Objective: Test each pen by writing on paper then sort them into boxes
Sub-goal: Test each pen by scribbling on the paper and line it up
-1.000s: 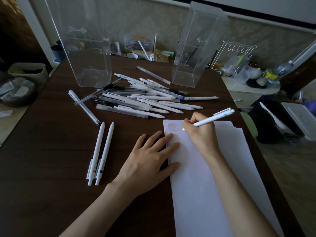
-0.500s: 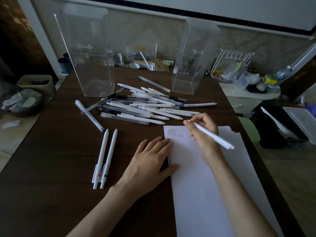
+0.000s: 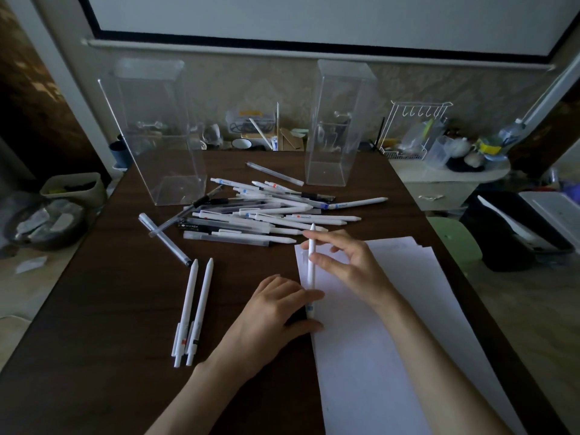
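A lived-in home room: a dark wooden table (image 3: 94,309) against patterned wallpaper (image 3: 251,83), a pull-down screen (image 3: 314,14) at 12 o'clock, a white wire hook rack (image 3: 417,127) amid household clutter at 2 o'clock, a bin (image 3: 75,189) at 9 o'clock.

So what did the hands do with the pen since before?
The right hand stopped writing, lifted the pen off the paper and turned it so its tip points away. The left hand, flat on the paper before, now curls its fingers round the pen's back end. The pile of pens, the two pens apart and both boxes stayed put.
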The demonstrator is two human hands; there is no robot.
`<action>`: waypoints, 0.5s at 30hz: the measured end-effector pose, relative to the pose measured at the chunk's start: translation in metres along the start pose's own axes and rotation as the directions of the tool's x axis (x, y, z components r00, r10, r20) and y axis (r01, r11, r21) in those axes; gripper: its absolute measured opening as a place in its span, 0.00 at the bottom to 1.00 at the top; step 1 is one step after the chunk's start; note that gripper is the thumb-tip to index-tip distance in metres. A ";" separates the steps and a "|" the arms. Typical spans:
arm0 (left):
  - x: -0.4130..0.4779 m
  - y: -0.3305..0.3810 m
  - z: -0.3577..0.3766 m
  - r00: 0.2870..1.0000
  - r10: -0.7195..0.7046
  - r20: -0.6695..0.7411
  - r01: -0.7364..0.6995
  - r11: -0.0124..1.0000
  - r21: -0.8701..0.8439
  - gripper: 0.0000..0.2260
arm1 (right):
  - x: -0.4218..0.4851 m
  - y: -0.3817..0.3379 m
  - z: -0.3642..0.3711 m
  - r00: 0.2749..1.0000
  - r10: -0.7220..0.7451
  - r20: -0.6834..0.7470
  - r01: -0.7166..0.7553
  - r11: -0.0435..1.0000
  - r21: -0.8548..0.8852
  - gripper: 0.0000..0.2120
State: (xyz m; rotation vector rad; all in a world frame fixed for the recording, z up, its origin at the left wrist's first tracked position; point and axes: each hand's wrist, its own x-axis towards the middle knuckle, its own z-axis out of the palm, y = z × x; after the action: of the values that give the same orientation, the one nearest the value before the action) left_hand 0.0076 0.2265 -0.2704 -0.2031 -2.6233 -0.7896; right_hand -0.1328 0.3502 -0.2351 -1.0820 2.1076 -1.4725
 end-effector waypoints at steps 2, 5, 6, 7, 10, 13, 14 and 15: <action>-0.001 0.000 0.001 0.998 0.045 -0.041 -0.044 0.999 0.027 0.18 | 0.000 -0.001 0.001 1.000 -0.013 0.021 0.013 1.000 -0.011 0.15; -0.003 -0.001 0.003 0.993 0.065 -0.103 -0.058 0.996 0.075 0.15 | 0.002 0.001 0.003 0.998 -0.049 0.027 0.049 0.999 -0.019 0.14; -0.003 -0.001 0.003 0.993 0.053 -0.109 -0.044 0.996 0.083 0.16 | 0.002 0.001 0.005 0.998 -0.060 0.030 0.060 0.998 -0.028 0.14; -0.003 0.001 0.002 0.994 0.033 -0.108 -0.024 0.996 0.087 0.16 | 0.002 0.001 0.007 0.997 -0.066 0.036 0.067 0.997 -0.039 0.14; -0.006 0.006 -0.003 0.996 -0.027 -0.084 0.038 0.991 0.132 0.19 | 0.002 0.000 0.015 0.996 -0.050 0.077 0.056 0.996 -0.071 0.18; -0.018 0.009 -0.015 0.995 -0.084 -0.058 0.095 0.973 0.211 0.20 | 0.003 -0.003 0.019 0.992 -0.065 0.112 0.082 0.984 -0.157 0.21; -0.025 0.008 -0.021 0.993 -0.106 -0.051 0.115 0.965 0.237 0.20 | 0.004 -0.004 0.019 0.989 -0.069 0.130 0.094 0.975 -0.202 0.21; -0.033 0.007 -0.027 0.990 -0.130 -0.046 0.138 0.954 0.266 0.21 | 0.006 -0.006 0.020 0.987 -0.071 0.142 0.105 0.963 -0.247 0.20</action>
State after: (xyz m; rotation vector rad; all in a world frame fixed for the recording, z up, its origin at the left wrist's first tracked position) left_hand 0.0482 0.2162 -0.2594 0.0628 -2.7033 -0.4648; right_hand -0.1215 0.3316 -0.2369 -1.3425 2.2213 -1.1516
